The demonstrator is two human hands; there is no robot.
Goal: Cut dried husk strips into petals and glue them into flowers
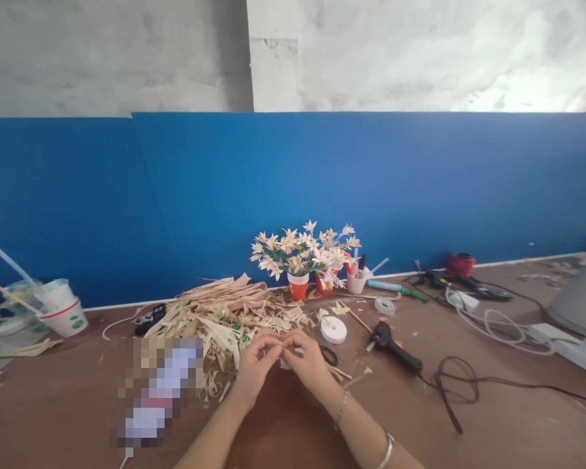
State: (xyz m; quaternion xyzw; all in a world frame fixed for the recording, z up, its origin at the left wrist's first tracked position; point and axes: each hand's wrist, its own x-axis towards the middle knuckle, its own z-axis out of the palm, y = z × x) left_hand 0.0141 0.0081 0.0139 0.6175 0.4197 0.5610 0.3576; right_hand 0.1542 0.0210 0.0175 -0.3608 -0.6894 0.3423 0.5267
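Note:
My left hand [257, 366] and my right hand [306, 363] meet at the fingertips over the near middle of the table, thumbs and forefingers pinched together. Whatever lies between them is too small or too hidden to make out. Just beyond and to the left spreads a heap of pale dried husk strips [224, 303]. A round white container [333, 330] stands past my right hand, with dark scissor handles [329, 355] partly hidden beside that hand. Behind the heap, pale husk-like flowers [293, 244] rise from red paper cups [298, 287].
To the right lies a black glue gun [395, 345] with its looping cable [456, 378]. A tape roll [384, 306], a cup of tools [356, 283] and a power strip [573, 352] lie farther off. A pixelated object [159, 394] and a white cup [67, 318] are at left.

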